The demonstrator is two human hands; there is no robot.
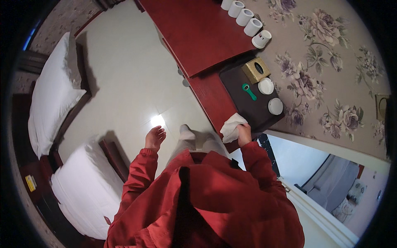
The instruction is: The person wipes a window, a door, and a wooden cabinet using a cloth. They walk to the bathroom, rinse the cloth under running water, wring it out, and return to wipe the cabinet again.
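Note:
My right hand (244,134) grips a white cloth (233,127) at the near end of a red wooden cabinet (214,98). Part of the cloth overlaps the near corner of a dark tray (235,81); whether it touches the tray I cannot tell. My left hand (155,138) hangs over the pale tiled floor with nothing in it, fingers apart. On the tray are a green bottle opener (249,91), a gold tissue box (256,70), a white ashtray-like dish (265,86) and a round white lidded container (275,106).
White paper cups (253,27) stand in a row along the floral wall on a higher red top (198,34). Two beds with white bedding (88,186) are at the left. A doorway (297,158) at the right shows a grey sofa (330,181).

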